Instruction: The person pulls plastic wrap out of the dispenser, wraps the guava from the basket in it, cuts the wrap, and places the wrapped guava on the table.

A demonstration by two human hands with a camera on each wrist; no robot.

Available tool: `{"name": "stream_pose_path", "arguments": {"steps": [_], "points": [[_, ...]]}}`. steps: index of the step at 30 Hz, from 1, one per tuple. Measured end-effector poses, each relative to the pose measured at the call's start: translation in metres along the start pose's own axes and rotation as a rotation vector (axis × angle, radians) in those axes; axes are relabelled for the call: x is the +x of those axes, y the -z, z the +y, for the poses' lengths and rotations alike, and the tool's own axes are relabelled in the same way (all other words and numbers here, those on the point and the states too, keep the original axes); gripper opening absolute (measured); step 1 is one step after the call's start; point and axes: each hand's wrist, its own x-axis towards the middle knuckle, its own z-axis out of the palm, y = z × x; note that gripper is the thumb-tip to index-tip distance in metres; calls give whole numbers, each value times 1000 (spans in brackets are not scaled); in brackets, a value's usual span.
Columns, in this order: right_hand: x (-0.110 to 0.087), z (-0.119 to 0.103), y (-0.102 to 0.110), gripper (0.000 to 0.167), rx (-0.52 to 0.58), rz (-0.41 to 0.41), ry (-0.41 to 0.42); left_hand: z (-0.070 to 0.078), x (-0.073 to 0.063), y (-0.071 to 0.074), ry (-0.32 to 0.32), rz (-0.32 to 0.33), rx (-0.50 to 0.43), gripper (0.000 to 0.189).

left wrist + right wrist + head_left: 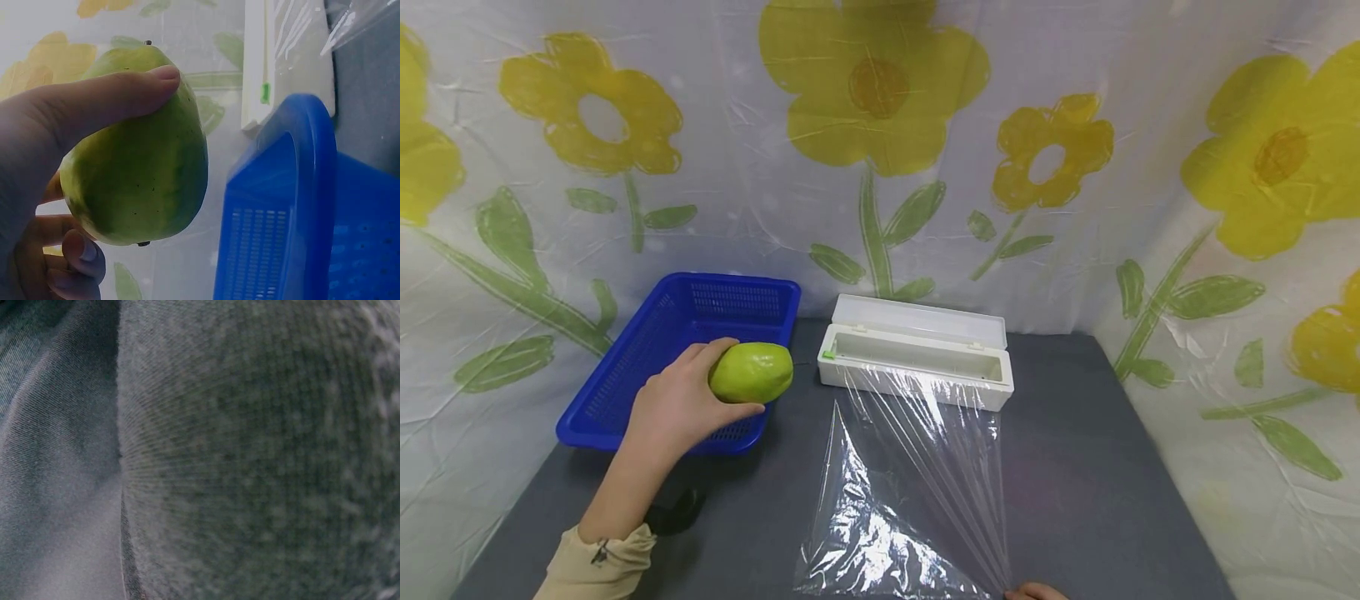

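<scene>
Holding the green fruit (754, 372) above the blue basket's (730, 302) edge, at ten o'clock from the cling film (910, 508), the left hand (676, 402) curls thumb and fingers round it; the right hand (1036, 592), barely in view, pinches the film's four-o'clock corner. Fetching fruit for wrapping seems the step; next probably calls for lowering it onto the film.
</scene>
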Motion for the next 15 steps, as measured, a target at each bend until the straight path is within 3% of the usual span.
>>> {"name": "stream_pose_path", "arguments": {"steps": [8,15], "points": [[-4,1,0,37,13,-14,0,6,-7,-1,0,1,-11,93],[10,0,3,37,14,5,27,12,-11,-8,-31,14,-24,93]]}}
